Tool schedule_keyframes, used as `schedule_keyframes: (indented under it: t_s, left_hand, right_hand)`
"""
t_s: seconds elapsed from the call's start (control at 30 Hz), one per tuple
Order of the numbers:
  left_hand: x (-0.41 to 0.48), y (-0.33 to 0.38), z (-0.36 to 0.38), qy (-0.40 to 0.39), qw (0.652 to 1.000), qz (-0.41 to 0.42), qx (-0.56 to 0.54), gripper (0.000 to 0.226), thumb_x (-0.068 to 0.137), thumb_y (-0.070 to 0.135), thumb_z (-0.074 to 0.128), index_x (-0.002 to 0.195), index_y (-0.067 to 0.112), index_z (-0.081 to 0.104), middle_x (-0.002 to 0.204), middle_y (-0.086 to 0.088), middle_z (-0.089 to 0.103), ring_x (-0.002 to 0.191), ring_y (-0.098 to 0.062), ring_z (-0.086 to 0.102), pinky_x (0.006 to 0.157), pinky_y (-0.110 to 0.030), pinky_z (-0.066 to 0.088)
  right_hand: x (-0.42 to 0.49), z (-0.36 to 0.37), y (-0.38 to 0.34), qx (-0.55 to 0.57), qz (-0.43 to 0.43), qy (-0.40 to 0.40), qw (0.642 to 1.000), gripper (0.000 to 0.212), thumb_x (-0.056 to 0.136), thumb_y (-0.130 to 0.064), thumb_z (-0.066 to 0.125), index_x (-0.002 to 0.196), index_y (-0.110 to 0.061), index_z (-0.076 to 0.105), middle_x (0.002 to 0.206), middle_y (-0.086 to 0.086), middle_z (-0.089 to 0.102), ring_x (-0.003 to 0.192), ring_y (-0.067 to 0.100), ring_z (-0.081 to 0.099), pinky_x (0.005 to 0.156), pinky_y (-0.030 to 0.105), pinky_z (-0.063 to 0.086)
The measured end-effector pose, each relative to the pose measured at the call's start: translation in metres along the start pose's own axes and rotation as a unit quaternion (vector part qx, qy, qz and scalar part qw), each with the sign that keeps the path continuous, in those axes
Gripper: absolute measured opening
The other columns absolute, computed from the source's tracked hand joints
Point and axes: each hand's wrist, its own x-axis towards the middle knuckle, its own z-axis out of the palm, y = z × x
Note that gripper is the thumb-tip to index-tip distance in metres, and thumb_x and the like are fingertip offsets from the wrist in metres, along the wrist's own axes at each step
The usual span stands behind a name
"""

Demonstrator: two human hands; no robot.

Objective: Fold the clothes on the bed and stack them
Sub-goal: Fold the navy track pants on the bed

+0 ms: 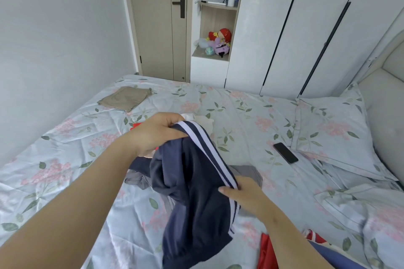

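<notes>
Two-striped navy garment (192,183); left hand (156,135), right hand (246,195) grip it.

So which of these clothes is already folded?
The beige one, far left on the bed: a flat rectangle. The navy striped garment is bunched, the grey one crumpled.

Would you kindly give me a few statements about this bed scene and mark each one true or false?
1. The left hand and right hand both grip the navy garment. True.
2. The phone lies on top of the pillow. False: it lies on the sheet, left of the pillow.
3. A folded beige garment lies near the bed's far left corner. True.
4. The door stands open. False: it is shut.
5. Plush toys sit on a shelf. True.
</notes>
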Motion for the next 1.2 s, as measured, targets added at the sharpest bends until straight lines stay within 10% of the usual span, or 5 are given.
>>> schedule_keyframes:
  t_s: [0.2,0.37,0.6,0.93,1.2]
  left_hand:
    - [0.000,-0.021,-0.020,0.010,0.934,0.023,0.356,0.036,0.077,0.026,0.076,0.107,0.026,0.057,0.098,0.008,0.060,0.093,-0.012,0.056,0.078,-0.018,0.043]
    - [0.000,-0.027,0.034,-0.110,0.945,0.085,0.297,0.034,0.080,0.029,0.073,0.110,0.020,0.060,0.090,0.013,0.061,0.079,0.002,0.054,0.074,-0.018,0.043]
    - [-0.006,-0.033,0.004,-0.049,0.994,0.005,0.095,0.015,0.090,0.018,0.063,0.096,0.005,0.070,0.089,-0.006,0.070,0.084,-0.013,0.062,0.082,-0.030,0.048]
    - [-0.001,-0.026,0.024,-0.076,0.950,0.015,0.303,0.066,0.075,0.033,0.077,0.131,0.029,0.043,0.115,0.012,0.054,0.107,-0.007,0.053,0.091,-0.020,0.042]
    - [0.002,-0.012,0.024,-0.039,0.995,0.045,0.082,0.008,0.090,0.011,0.062,0.085,0.012,0.067,0.064,0.010,0.060,0.061,-0.004,0.054,0.062,-0.018,0.043]
  right_hand:
    - [-0.002,-0.021,-0.036,0.095,-0.071,0.075,0.990,0.019,0.095,-0.028,0.053,0.101,-0.014,0.064,0.089,0.002,0.066,0.080,0.013,0.060,0.070,0.021,0.044]
    - [-0.001,-0.019,-0.087,0.033,-0.185,0.036,0.981,0.002,0.086,-0.021,0.066,0.085,-0.019,0.065,0.073,-0.009,0.061,0.063,-0.003,0.052,0.060,0.009,0.039]
    - [0.001,-0.036,-0.036,-0.188,-0.031,-0.013,0.982,0.013,0.073,-0.026,0.073,0.080,-0.021,0.064,0.073,-0.008,0.065,0.068,0.011,0.061,0.069,0.028,0.050]
    - [0.003,-0.037,-0.054,0.017,-0.136,0.108,0.985,0.010,0.085,-0.018,0.067,0.079,-0.011,0.065,0.073,0.010,0.061,0.065,0.011,0.050,0.062,0.024,0.037]
    - [0.008,-0.035,-0.049,0.066,-0.114,0.056,0.990,0.036,0.076,-0.005,0.075,0.106,-0.024,0.064,0.097,-0.006,0.069,0.075,-0.003,0.063,0.068,0.012,0.047]
